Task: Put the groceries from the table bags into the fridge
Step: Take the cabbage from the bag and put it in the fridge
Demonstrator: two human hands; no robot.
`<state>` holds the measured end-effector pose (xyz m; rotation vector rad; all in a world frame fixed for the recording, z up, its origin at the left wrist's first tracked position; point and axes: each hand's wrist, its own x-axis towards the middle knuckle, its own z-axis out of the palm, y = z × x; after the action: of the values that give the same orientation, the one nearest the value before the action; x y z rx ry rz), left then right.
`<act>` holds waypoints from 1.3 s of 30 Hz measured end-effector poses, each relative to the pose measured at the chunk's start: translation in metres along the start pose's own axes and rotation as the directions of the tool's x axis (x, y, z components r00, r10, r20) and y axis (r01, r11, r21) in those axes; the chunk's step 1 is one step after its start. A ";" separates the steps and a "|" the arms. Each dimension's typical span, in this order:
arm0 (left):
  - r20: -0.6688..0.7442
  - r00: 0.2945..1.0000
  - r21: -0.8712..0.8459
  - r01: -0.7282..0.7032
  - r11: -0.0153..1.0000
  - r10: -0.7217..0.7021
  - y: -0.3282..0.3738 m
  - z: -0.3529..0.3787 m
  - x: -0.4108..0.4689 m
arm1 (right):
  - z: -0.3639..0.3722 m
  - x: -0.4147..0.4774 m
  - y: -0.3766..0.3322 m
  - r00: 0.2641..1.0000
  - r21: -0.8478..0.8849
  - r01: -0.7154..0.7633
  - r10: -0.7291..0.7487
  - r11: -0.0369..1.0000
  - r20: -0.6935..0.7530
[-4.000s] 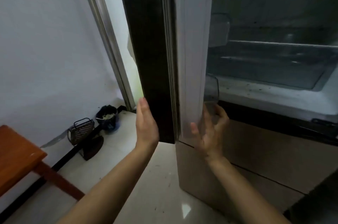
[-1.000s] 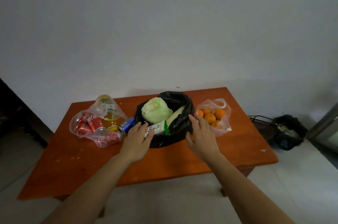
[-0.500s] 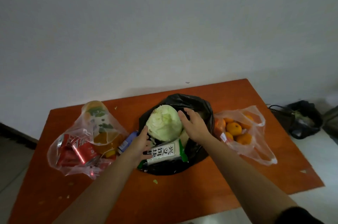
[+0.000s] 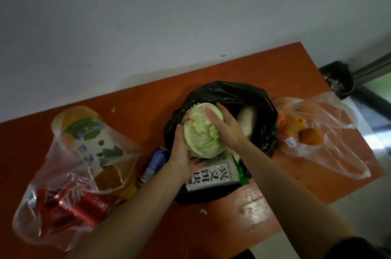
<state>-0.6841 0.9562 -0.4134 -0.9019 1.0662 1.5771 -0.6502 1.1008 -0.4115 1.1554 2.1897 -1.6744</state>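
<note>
Glossy orange wooden bench (image 4: 137, 97), crinkled shiny black plastic bag (image 4: 228, 93), clear thin plastic bags (image 4: 338, 153), shiny red metal cans (image 4: 84, 203).

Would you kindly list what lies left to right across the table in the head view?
Clear plastic bag of red cans, blue can, pale green cabbage, clear plastic bag of oranges.
</note>
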 end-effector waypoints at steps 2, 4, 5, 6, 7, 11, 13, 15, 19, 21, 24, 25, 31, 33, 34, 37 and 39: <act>0.005 1.000 -0.010 0.005 1.000 -0.005 0.002 0.003 0.003 | 0.005 0.002 0.003 0.999 0.009 0.012 -0.012 1.000 -0.042; -0.018 1.000 -0.015 0.010 1.000 -0.011 0.004 0.006 0.004 | 0.007 0.002 0.006 0.998 0.015 0.017 -0.016 1.000 -0.062; -0.025 1.000 -0.012 0.016 1.000 -0.017 0.005 0.007 0.002 | 0.008 0.000 0.006 0.997 0.022 0.028 -0.026 0.999 -0.068; -0.022 1.000 -0.004 0.019 1.000 -0.019 0.006 0.008 0.000 | 0.008 -0.002 0.005 0.997 0.032 0.034 -0.032 0.999 -0.075; -0.018 1.000 0.008 0.018 1.000 -0.017 0.007 0.008 -0.004 | 0.009 -0.006 0.003 0.996 0.044 0.039 -0.035 0.998 -0.083; -0.023 0.999 0.071 -0.024 0.997 0.025 0.004 0.006 -0.017 | 0.004 -0.029 -0.004 0.988 0.076 0.104 -0.095 0.992 -0.121; -0.016 0.998 0.092 -0.060 0.994 0.061 -0.003 0.010 -0.029 | -0.002 -0.044 -0.004 0.979 0.114 0.154 -0.135 0.981 -0.154; 0.005 0.993 0.137 -0.114 0.984 0.114 -0.011 0.019 -0.047 | -0.012 -0.061 -0.006 0.964 0.146 0.203 -0.171 0.968 -0.203; 0.108 0.963 0.259 -0.269 0.928 0.249 -0.036 0.045 -0.093 | -0.044 -0.105 -0.002 0.894 0.169 0.360 -0.287 0.918 -0.343; 0.194 0.926 0.316 -0.371 0.873 0.323 -0.057 0.061 -0.119 | -0.068 -0.138 0.003 0.837 0.186 0.443 -0.330 0.877 -0.437; 0.332 0.856 0.373 -0.505 0.779 0.396 -0.104 0.086 -0.159 | -0.109 -0.197 0.022 0.754 0.206 0.543 -0.364 0.814 -0.546; 0.374 0.829 0.383 -0.547 0.744 0.417 -0.124 0.093 -0.175 | -0.123 -0.219 0.031 0.720 0.203 0.579 -0.378 0.790 -0.583; 0.653 0.630 0.338 -0.739 0.583 0.420 -0.284 0.139 -0.267 | -0.214 -0.368 0.120 0.546 0.169 0.679 -0.337 0.714 -0.767; 0.742 0.564 0.345 -0.784 0.516 0.362 -0.342 0.153 -0.288 | -0.245 -0.420 0.155 0.493 0.168 0.693 -0.290 0.701 -0.820; 0.778 0.536 0.346 -0.802 0.486 0.330 -0.370 0.161 -0.297 | -0.261 -0.446 0.173 0.470 0.180 0.706 -0.264 0.685 -0.842; 0.857 0.459 0.322 -0.832 0.451 0.234 -0.452 0.185 -0.324 | -0.304 -0.524 0.222 0.387 0.185 0.746 -0.191 0.639 -0.902; 0.900 0.404 0.300 -0.846 0.441 0.162 -0.505 0.202 -0.343 | -0.330 -0.569 0.253 0.309 0.161 0.778 -0.147 0.607 -0.940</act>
<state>-0.1231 1.0998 -0.1338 0.8617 1.2276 1.5366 0.0124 1.1378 -0.1745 2.0184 2.9202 -2.6611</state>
